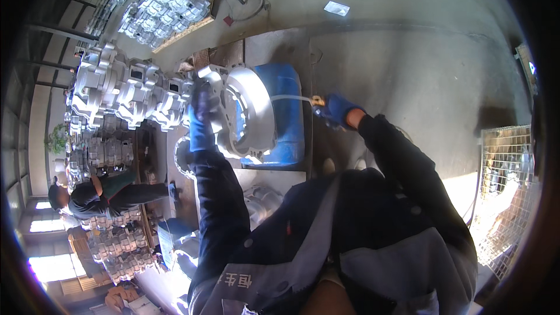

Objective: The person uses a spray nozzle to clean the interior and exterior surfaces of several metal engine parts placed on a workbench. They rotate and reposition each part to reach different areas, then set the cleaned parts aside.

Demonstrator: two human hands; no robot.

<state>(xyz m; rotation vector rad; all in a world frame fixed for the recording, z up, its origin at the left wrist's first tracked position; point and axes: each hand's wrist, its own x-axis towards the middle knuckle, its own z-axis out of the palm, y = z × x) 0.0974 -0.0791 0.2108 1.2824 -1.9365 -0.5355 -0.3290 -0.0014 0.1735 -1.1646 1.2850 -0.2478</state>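
Observation:
A round, silvery cast-metal housing [252,118] with a wide open ring stands over a blue plastic drum [289,131]. My left hand [201,102], in a blue glove darkened at the fingers, grips the housing's left edge; its fingertips are hard to make out. In my blue-gloved right hand [339,111] is an air blow gun [317,101] with a brass-coloured fitting. Its thin, pale nozzle tube reaches left to the ring's right rim. My fingers are wrapped around the gun's body.
Rows of metal castings [111,90] stand close on the left, with another stacked pallet load [169,9] at the far left. A person [111,193] in dark clothes is beyond my left arm. A wire-mesh cage [504,192] stands at right. Paper [336,8] lies on the floor.

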